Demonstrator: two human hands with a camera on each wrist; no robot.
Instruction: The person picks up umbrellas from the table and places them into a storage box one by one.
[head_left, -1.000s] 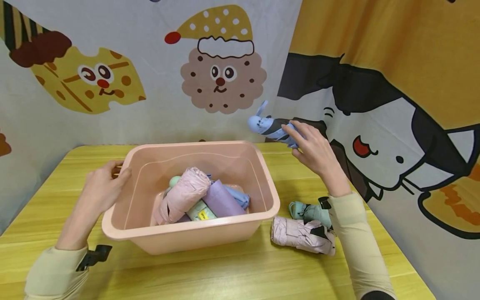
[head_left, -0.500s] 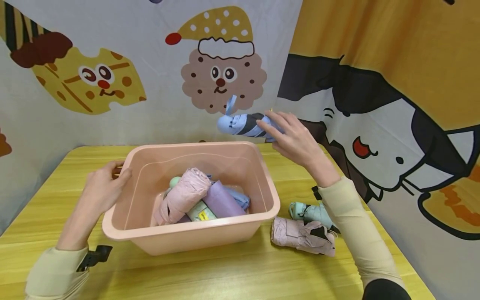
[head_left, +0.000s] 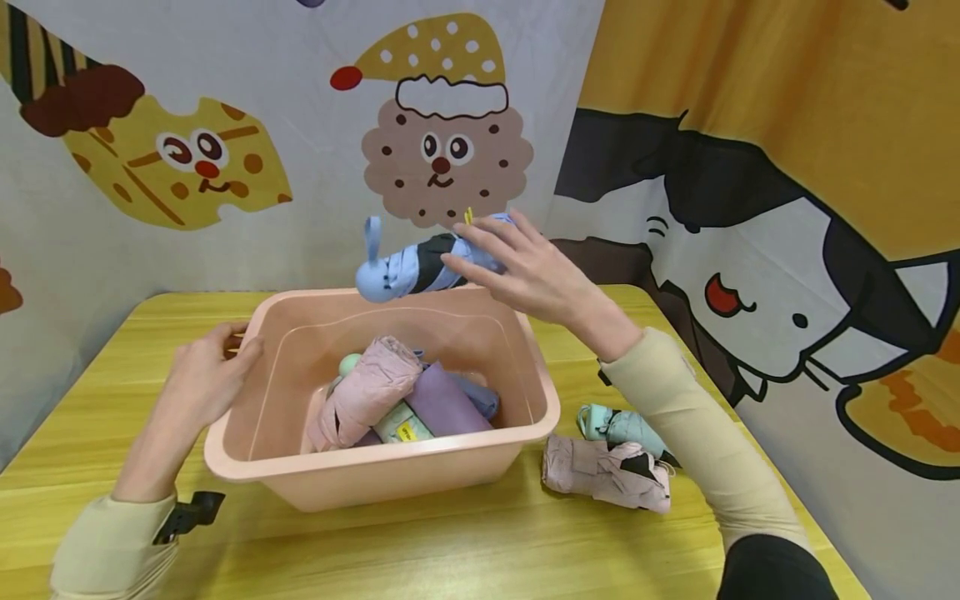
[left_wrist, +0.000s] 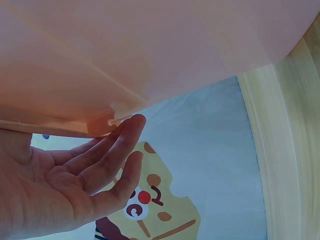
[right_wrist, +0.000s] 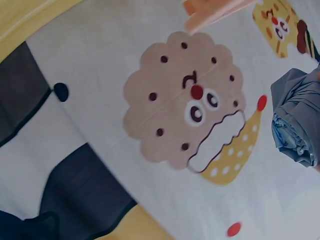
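Note:
A folded blue and black umbrella [head_left: 420, 265], with a round blue handle end and a wrist strap, hangs over the back of a pink plastic tub [head_left: 382, 458]. My right hand [head_left: 525, 271] grips its far end, and in the right wrist view the bunched cloth end of the umbrella [right_wrist: 297, 120] shows at the edge. My left hand [head_left: 210, 375] holds the tub's left rim, thumb over it; in the left wrist view the fingers [left_wrist: 112, 160] lie under the rim. Inside the tub lie a pink rolled umbrella [head_left: 367, 392], a purple one [head_left: 446, 400] and other wrapped bundles.
Right of the tub, a pale pink folded umbrella [head_left: 600, 475] and a mint green one [head_left: 626, 427] lie on the wooden table [head_left: 450, 550], below my right forearm. A cartoon-printed cloth [head_left: 300, 250] hangs behind the table.
My right hand has carried the blue umbrella leftward, from right of the tub to over its back rim, with the handle end now tipped lower. The left hand has stayed put.

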